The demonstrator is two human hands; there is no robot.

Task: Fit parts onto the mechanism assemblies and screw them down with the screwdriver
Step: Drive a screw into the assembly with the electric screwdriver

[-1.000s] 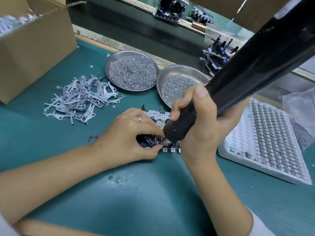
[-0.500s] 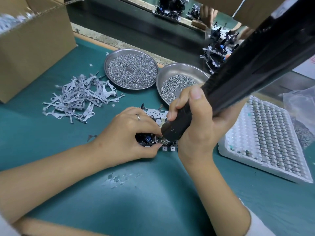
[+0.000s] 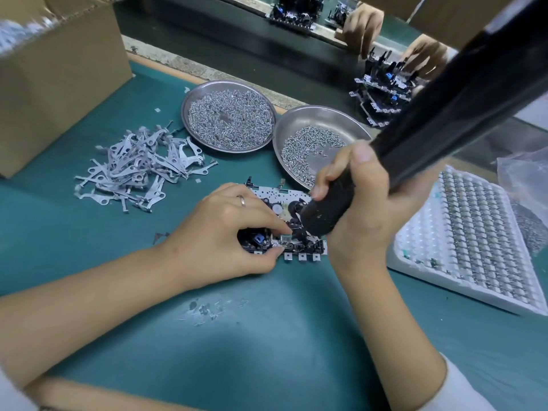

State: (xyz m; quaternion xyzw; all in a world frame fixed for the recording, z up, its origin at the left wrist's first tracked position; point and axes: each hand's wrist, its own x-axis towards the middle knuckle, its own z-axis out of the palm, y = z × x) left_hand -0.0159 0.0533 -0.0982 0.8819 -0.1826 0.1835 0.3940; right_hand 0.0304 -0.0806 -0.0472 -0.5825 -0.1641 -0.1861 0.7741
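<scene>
Two hands share one job here, and we read the layout as built around that. The mechanism assembly (image 3: 284, 223) lies flat on the green desk (image 3: 267, 351), directly in front of the person, so both hands can reach it without stretching. The left hand (image 3: 225, 232) rests over its near-left corner with fingers curled and fingertips pinched down on the black parts there; we judge this steadies the assembly and keeps a small fitted part from shifting while the screw goes in. The right hand (image 3: 355, 215) is wrapped round the lower barrel of the black screwdriver (image 3: 415, 137), gripping low near the nose, which gives finer aim. The tool leans up and away to the right, and its tip points into the middle of the assembly; the bit itself is hidden behind the barrel, so we cannot tell whether it is seated on a screw.

The supplies sit in an arc just beyond the work: a loose pile of flat metal levers (image 3: 142, 170) to the left, a shallow metal dish of small silver parts (image 3: 228, 117), and a second dish of screws (image 3: 311, 146) just beside the screwdriver hand. A white tray (image 3: 474, 238) of small parts lies to the right.
</scene>
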